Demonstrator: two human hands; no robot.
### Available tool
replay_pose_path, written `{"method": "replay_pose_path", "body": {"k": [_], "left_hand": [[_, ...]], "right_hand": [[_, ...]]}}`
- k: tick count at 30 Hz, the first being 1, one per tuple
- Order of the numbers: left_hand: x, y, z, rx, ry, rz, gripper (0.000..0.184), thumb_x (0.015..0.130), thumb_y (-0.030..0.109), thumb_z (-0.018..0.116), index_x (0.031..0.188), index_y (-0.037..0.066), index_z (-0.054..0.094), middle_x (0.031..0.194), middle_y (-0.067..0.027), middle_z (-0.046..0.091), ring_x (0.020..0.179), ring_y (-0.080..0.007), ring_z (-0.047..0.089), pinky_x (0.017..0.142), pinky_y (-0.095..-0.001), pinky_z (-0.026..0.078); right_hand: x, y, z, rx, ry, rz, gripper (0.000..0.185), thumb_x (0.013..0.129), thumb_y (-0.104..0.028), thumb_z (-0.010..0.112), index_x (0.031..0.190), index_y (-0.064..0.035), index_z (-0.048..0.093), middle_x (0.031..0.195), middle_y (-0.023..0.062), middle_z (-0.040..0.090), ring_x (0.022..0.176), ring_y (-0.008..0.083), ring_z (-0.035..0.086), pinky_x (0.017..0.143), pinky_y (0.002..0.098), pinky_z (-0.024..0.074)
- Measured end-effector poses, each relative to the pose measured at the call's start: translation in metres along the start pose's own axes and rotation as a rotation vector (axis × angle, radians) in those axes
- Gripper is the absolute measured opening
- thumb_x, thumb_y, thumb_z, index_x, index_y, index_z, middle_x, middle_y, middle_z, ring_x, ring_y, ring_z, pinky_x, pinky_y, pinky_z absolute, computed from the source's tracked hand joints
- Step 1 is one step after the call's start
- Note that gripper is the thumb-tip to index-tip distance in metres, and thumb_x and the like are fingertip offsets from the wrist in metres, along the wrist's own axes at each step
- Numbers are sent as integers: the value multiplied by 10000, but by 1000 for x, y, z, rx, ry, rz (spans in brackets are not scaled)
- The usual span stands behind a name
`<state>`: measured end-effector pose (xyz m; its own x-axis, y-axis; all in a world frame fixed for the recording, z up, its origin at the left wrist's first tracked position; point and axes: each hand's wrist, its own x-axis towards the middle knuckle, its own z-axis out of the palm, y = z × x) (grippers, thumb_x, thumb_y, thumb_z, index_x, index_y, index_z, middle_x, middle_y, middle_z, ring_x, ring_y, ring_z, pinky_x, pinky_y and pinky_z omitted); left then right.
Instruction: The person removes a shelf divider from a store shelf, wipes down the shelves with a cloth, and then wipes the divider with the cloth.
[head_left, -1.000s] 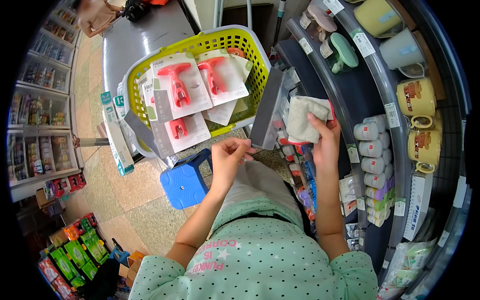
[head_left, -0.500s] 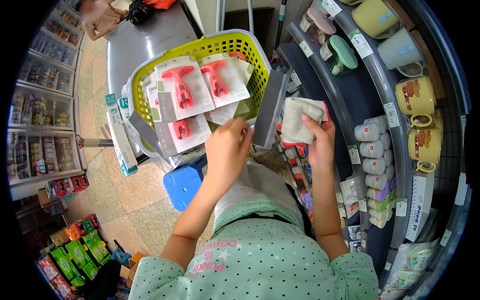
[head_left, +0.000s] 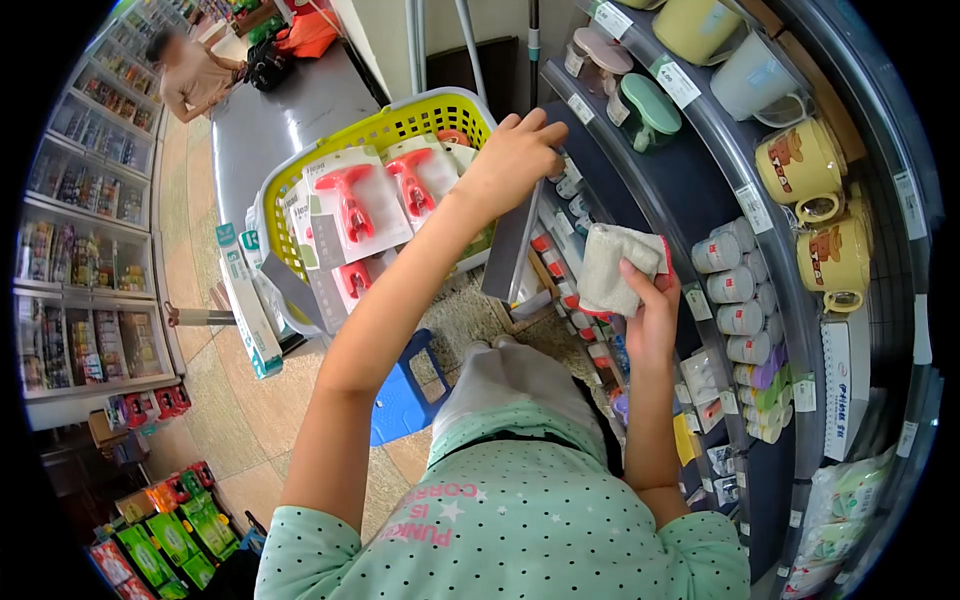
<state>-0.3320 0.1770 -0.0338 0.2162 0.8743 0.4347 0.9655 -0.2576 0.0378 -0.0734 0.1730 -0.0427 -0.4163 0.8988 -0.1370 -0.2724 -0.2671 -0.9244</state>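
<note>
Where the right hand (head_left: 650, 305) grips: its fingers are clamped on a small, folded, off-white cloth with a red edge (head_left: 618, 268), held up just left of the shelf.
Left hand: stretched past the basket's far right corner, near the shelf; its fingers are apart and loosely bent, with nothing seen in them, though their undersides are hidden.
Reach: judging by the pose, the step in hand is a left-handed reach to the far right while the right hand bears the cloth.
Clearance: such a reach probably calls for a raised left forearm above the packets, and a light grip on the soft cloth.
Stool: blue plastic (head_left: 395, 420), on the pale tiled floor (head_left: 250, 455).
Basket: yellow-green lattice plastic (head_left: 395, 122), bearing red plastic tools on white cards (head_left: 352, 205).
Shelf: dark blue and curved (head_left: 690, 192), at right, with yellow bear-printed mugs (head_left: 795, 162).
Surface: smooth and grey (head_left: 290, 115), running far left from the basket.
Room: glazed cabinets (head_left: 95, 255) at left; a person in beige (head_left: 195, 80) far off beside a black bag (head_left: 265, 58).
</note>
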Motion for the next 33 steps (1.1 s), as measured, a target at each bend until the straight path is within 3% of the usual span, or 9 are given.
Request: {"method": "replay_pose_path", "body": {"k": [9, 13, 16, 18, 21, 22, 25, 28, 33], "left_hand": [[2, -4, 4, 59, -1, 121, 32, 691, 111, 679, 690, 141, 691, 1045, 1, 600, 1032, -212, 525, 837, -342, 450], [3, -6, -1, 96, 32, 174, 21, 679, 129, 669, 668, 147, 671, 1018, 9, 604, 1010, -214, 532, 828, -337, 448], [1, -7, -25, 121, -68, 136, 23, 650, 132, 677, 655, 136, 655, 940, 19, 622, 985, -215, 542, 846, -340, 444], [-4, -7, -46, 79, -78, 93, 46, 647, 119, 691, 649, 126, 646, 880, 22, 624, 966, -216, 548, 857, -345, 437], [-17, -4, -65, 34, 7, -28, 81, 660, 102, 731, 658, 109, 651, 800, 16, 624, 942, -214, 557, 870, -359, 422], [-22, -3, -70, 31, 38, -71, 82, 666, 105, 739, 665, 107, 657, 796, 15, 623, 941, -213, 558, 867, -361, 421], [-41, 8, -81, 0, 114, -237, 99, 670, 114, 782, 697, 95, 689, 753, -5, 624, 885, -226, 570, 854, -375, 416], [-60, 27, -85, -85, 198, -433, 121, 672, 98, 818, 715, 77, 707, 703, -30, 627, 795, -237, 571, 813, -380, 400], [-86, 53, -68, -120, 268, -657, 111, 673, 78, 805, 704, 81, 698, 715, -33, 641, 817, -249, 578, 769, -395, 389]], "right_hand": [[-9, 0, 3, 44, 16, -8, 319, 812, 10, 747, 1120, 24, 662, 1054, 84, 710, 966, 150, 664, 897, 291, 495], [-16, -4, 6, -60, -23, -73, 313, 807, 19, 740, 1111, 29, 669, 1061, 87, 709, 964, 156, 662, 912, 285, 490], [-23, -13, 10, -163, -52, -169, 306, 792, 33, 726, 1094, 37, 678, 1094, 106, 711, 990, 168, 663, 949, 299, 476], [-29, -20, 13, -248, -41, -252, 307, 773, 42, 717, 1079, 34, 688, 1115, 121, 717, 1019, 187, 670, 1005, 337, 454], [-24, -24, 8, -564, -114, -674, 341, 717, 45, 714, 1056, 12, 707, 1141, 134, 723, 1081, 235, 673, 1089, 426, 391], [-25, -28, 6, -625, -131, -742, 348, 687, 10, 737, 1030, -46, 733, 1135, 104, 731, 1122, 270, 666, 1133, 484, 333], [-31, -37, 14, -841, -141, -1002, 328, 692, -24, 754, 1011, -98, 749, 1126, 68, 736, 1124, 268, 661, 1130, 483, 344], [-31, -33, 19, -870, -163, -1090, 284, 701, -80, 781, 971, -163, 767, 1106, 30, 744, 1104, 255, 666, 1135, 483, 343], [-27, -22, 25, -889, -268, -1089, 259, 712, -103, 776, 958, -183, 780, 1093, 33, 747, 1098, 261, 671, 1127, 502, 354]]}}
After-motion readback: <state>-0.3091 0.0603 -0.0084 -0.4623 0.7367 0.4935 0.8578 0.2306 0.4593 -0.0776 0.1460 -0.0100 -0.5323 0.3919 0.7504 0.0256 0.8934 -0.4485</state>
